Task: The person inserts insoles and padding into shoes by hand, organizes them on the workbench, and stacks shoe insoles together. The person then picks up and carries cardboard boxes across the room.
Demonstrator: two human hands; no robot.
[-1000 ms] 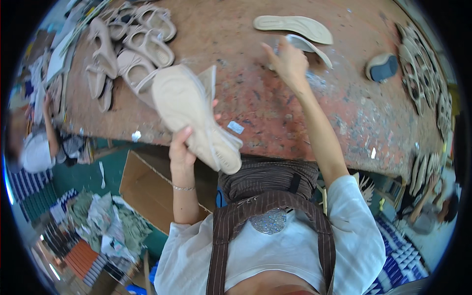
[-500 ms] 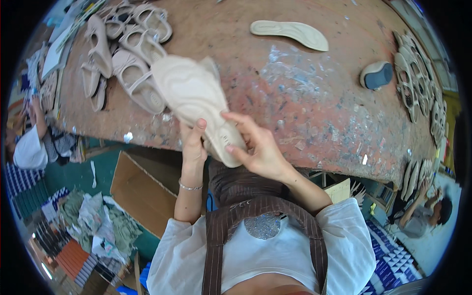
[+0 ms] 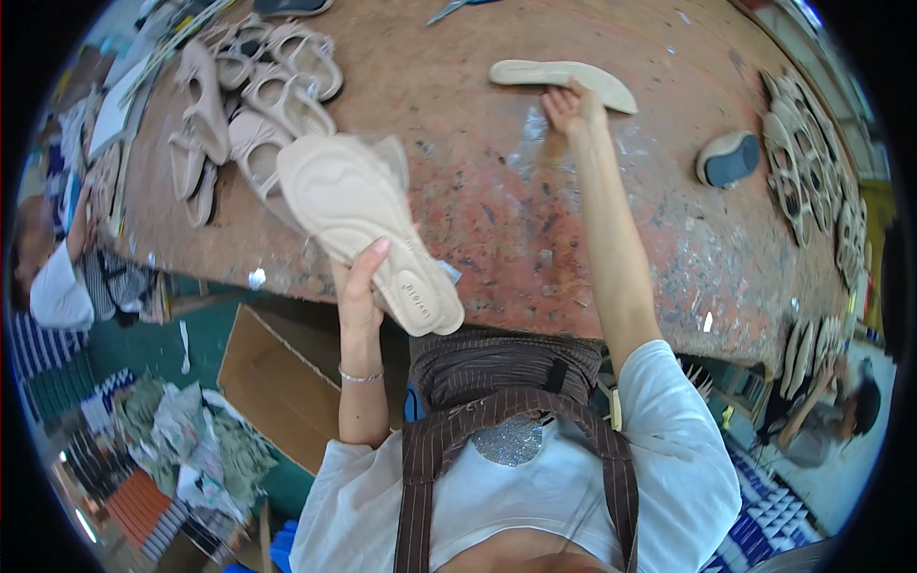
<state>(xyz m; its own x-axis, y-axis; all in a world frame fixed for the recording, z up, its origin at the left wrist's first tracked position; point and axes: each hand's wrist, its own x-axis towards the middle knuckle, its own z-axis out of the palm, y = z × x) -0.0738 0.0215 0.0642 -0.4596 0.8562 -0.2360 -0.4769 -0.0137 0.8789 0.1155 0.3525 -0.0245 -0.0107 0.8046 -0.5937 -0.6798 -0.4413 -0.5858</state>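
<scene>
My left hand (image 3: 357, 291) is closed round a few beige shoe insoles (image 3: 330, 196), stacked face up and slightly fanned, with the thumb on the top one. Their heel ends point toward my lap. Out at the far side of the workbench, my right hand (image 3: 577, 111) grips the near edge of a single cream insole (image 3: 535, 72), its thumb at the edge. What the fingers do beneath that insole is partly hidden. Beige strappy shoes (image 3: 258, 143) lie just beyond the left hand's stack.
The worn, paint-flecked workbench (image 3: 535, 258) spans the view. One shoe with a dark sole (image 3: 731, 159) lies at the right, near rows of more shoes (image 3: 798, 143). An open cardboard box (image 3: 277, 372) stands below the front edge. Other people work at both sides.
My right hand has left the insole stack and reached forward to the single insole. The left hand keeps the stack, which has shifted slightly left and nearer.
</scene>
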